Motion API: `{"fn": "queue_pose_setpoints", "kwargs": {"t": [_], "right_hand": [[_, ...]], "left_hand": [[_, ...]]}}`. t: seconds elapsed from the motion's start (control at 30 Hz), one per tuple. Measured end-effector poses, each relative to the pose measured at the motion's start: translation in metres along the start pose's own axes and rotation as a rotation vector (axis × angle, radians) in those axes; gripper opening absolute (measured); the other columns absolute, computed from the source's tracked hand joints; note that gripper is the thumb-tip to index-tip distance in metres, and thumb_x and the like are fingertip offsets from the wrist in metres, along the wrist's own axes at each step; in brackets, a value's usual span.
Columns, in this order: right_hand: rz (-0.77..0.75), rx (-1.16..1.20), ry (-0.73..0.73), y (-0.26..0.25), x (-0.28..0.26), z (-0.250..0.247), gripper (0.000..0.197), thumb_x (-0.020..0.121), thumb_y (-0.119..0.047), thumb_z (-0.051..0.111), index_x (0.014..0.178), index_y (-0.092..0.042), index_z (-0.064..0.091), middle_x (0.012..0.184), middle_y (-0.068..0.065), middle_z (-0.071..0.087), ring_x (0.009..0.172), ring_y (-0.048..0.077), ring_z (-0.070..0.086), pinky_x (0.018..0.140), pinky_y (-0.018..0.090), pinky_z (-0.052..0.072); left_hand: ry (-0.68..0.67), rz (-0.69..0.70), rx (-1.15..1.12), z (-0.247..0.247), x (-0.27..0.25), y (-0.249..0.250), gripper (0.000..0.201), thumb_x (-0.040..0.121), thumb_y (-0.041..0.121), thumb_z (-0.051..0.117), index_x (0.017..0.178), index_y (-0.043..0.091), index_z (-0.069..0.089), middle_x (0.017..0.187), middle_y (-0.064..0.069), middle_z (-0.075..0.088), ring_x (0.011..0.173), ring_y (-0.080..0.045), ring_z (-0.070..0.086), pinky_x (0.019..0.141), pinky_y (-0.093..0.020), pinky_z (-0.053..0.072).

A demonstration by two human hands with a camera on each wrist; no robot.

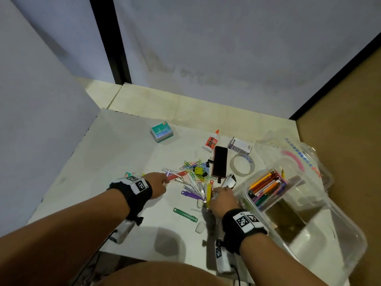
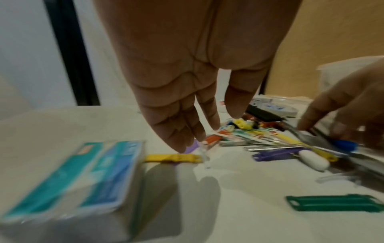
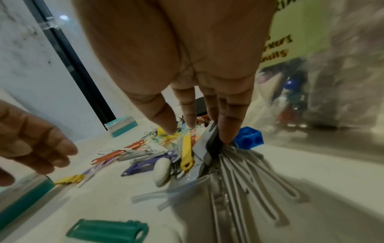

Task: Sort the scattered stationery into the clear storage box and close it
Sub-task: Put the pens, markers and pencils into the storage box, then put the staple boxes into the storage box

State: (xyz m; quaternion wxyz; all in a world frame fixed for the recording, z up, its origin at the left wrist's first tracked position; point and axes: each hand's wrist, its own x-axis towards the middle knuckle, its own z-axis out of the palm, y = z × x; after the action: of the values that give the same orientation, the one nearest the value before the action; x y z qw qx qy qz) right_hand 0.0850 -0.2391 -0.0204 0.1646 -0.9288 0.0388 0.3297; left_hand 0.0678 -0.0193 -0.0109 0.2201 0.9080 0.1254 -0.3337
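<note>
- Stationery lies scattered in a loose pile near the middle of a white tabletop: coloured paper clips, flat plastic file-fastener strips in red, purple, yellow and white, and small binder clips.
- Just right of the pile stands the clear plastic storage box, open, with a bundle of coloured markers and pens in its far compartment.
- Its clear lid with pink lettering lies on the table behind the box.
- The left hand reaches down to the left edge of the pile. Its fingers are straight and together, with the tips at a red fastener strip and a clear one; nothing is grasped.
- The right hand is at the near right edge of the pile, beside the box wall. Its fingers point down onto a bunch of grey metal fastener strips; whether they pinch the strips or only touch them cannot be told.
- A blue plastic pencil sharpener sits just behind the right fingertips.
- A green fastener strip and two white oval erasers lie nearer the person, apart from the pile.
- Farther back are a black whiteboard eraser, a roll of clear tape, a white glue bottle with an orange cap, a small white carton and a teal box of staples.
</note>
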Motion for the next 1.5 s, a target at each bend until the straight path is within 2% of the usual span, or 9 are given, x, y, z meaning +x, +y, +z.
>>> {"fn": "queue_pose_setpoints", "kwargs": {"t": [0.27, 0.4, 0.57, 0.77, 0.97, 1.17, 1.3, 1.4, 1.5], "right_hand": [[-0.031, -0.085, -0.004, -0.019, 0.011, 0.017, 0.032, 0.089, -0.017, 0.05, 0.12, -0.011, 0.058, 0.14, 0.013, 0.035, 0.122, 0.031, 0.048, 0.104, 0.032, 0.036], [-0.025, -0.062, 0.044, -0.038, 0.018, 0.019, 0.03, 0.087, -0.02, 0.05, 0.112, -0.006, 0.061, 0.123, 0.014, 0.056, 0.116, 0.03, 0.052, 0.099, 0.034, 0.043], [-0.102, -0.121, 0.116, -0.074, 0.03, 0.011, 0.026, 0.085, -0.021, 0.051, 0.098, -0.005, 0.067, 0.105, 0.013, 0.065, 0.102, 0.03, 0.062, 0.089, 0.035, 0.052], [-0.222, -0.152, 0.071, -0.119, 0.052, -0.004, 0.034, 0.088, -0.023, 0.051, 0.118, -0.01, 0.059, 0.124, 0.016, 0.054, 0.114, 0.033, 0.054, 0.097, 0.035, 0.046], [-0.309, -0.258, 0.04, -0.171, 0.078, -0.005, 0.048, 0.091, -0.026, 0.05, 0.137, -0.014, 0.043, 0.141, 0.016, 0.038, 0.127, 0.035, 0.043, 0.106, 0.038, 0.039], [-0.447, -0.424, 0.092, -0.221, 0.11, -0.003, 0.056, 0.093, -0.021, 0.047, 0.145, -0.014, 0.028, 0.157, 0.01, 0.016, 0.133, 0.037, 0.036, 0.106, 0.038, 0.036], [-0.492, -0.569, 0.075, -0.241, 0.138, -0.004, 0.059, 0.098, -0.025, 0.039, 0.15, -0.025, 0.012, 0.16, 0.0, -0.001, 0.143, 0.035, 0.015, 0.111, 0.048, 0.029], [-0.512, -0.711, -0.023, -0.241, 0.155, -0.003, 0.075, 0.089, -0.016, 0.048, 0.15, -0.028, 0.005, 0.159, 0.002, 0.002, 0.145, 0.037, 0.007, 0.113, 0.053, 0.026], [-0.52, -0.697, -0.019, -0.232, 0.15, -0.001, 0.077, 0.086, -0.014, 0.056, 0.148, -0.025, 0.012, 0.152, 0.007, 0.018, 0.138, 0.039, 0.022, 0.108, 0.051, 0.034]], "left_hand": [[0.167, -0.113, -0.016, -0.026, 0.002, -0.053, 0.039, 0.089, 0.012, 0.052, 0.126, 0.022, 0.055, 0.132, -0.005, 0.054, 0.123, -0.023, 0.05, 0.1, -0.028, 0.041], [0.182, -0.165, 0.11, -0.027, 0.001, -0.072, 0.046, 0.085, 0.016, 0.059, 0.129, 0.025, 0.052, 0.13, -0.004, 0.052, 0.122, -0.024, 0.049, 0.097, -0.031, 0.046], [0.128, -0.202, 0.218, -0.021, -0.009, -0.093, 0.061, 0.077, 0.031, 0.07, 0.131, 0.028, 0.042, 0.125, -0.004, 0.05, 0.119, -0.025, 0.046, 0.095, -0.038, 0.047], [0.092, -0.131, 0.128, -0.011, -0.01, -0.106, 0.083, 0.077, 0.021, 0.071, 0.145, 0.026, 0.023, 0.133, -0.008, 0.044, 0.122, -0.027, 0.048, 0.098, -0.038, 0.046], [0.119, 0.022, 0.227, -0.009, -0.012, -0.114, 0.069, 0.089, 0.012, 0.055, 0.147, 0.032, 0.023, 0.153, -0.001, 0.022, 0.139, -0.024, 0.026, 0.104, -0.039, 0.037], [0.076, 0.038, 0.273, -0.009, -0.011, -0.12, 0.056, 0.096, 0.021, 0.046, 0.146, 0.031, 0.025, 0.145, 0.0, 0.036, 0.131, -0.025, 0.036, 0.099, -0.04, 0.039], [0.126, 0.058, 0.332, -0.004, -0.012, -0.124, 0.056, 0.096, 0.019, 0.045, 0.147, 0.031, 0.022, 0.142, -0.002, 0.04, 0.125, -0.028, 0.04, 0.094, -0.041, 0.043], [0.13, 0.066, 0.361, -0.004, -0.011, -0.123, 0.055, 0.097, 0.021, 0.045, 0.146, 0.031, 0.023, 0.14, -0.002, 0.04, 0.125, -0.028, 0.039, 0.092, -0.04, 0.043], [0.125, 0.084, 0.382, -0.008, -0.008, -0.123, 0.055, 0.096, 0.022, 0.048, 0.145, 0.031, 0.026, 0.139, -0.002, 0.04, 0.125, -0.028, 0.038, 0.092, -0.04, 0.043]]}}
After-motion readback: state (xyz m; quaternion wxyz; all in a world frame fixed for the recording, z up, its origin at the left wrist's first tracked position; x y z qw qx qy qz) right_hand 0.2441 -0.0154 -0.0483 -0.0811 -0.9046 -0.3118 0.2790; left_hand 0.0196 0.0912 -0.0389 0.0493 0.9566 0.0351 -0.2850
